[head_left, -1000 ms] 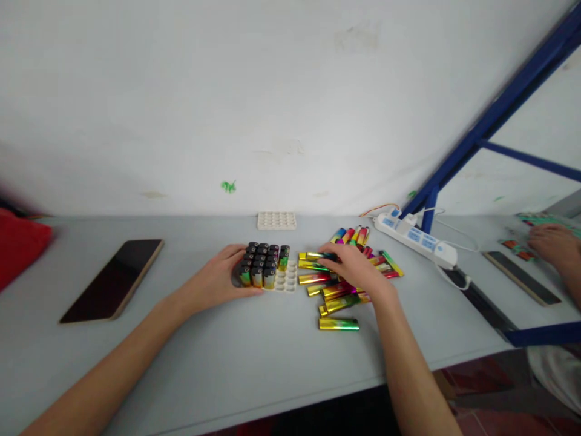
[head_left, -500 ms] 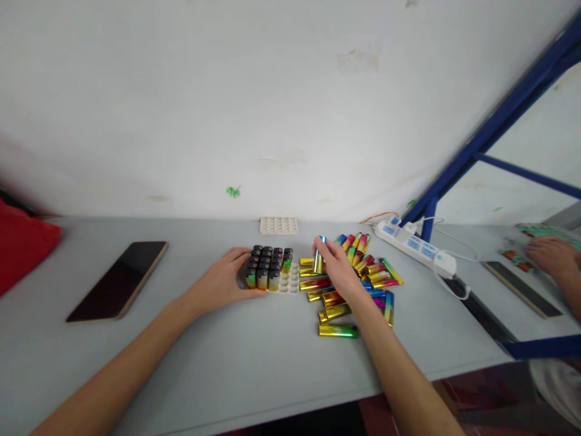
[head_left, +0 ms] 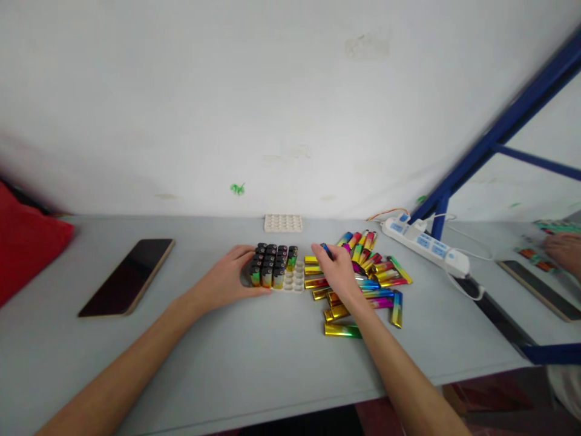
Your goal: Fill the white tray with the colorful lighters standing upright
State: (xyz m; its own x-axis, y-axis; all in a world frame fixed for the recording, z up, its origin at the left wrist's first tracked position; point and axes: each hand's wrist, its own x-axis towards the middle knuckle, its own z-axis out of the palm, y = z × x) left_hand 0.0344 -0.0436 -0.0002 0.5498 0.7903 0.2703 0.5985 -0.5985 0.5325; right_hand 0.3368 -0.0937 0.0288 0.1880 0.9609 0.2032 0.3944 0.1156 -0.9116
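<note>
Left hand (head_left: 227, 280) flat, fingers spread; right hand (head_left: 339, 275) pinching.

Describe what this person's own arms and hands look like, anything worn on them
Both forearms are bare up to the picture's lower edge, with no sleeve showing. The left hand and the right hand wear no gloves; no watch, bracelet or ring is visible on wrists or fingers. Nails are too small to judge.

Lighter (head_left: 325, 249) in right hand (head_left: 338, 275)
</note>
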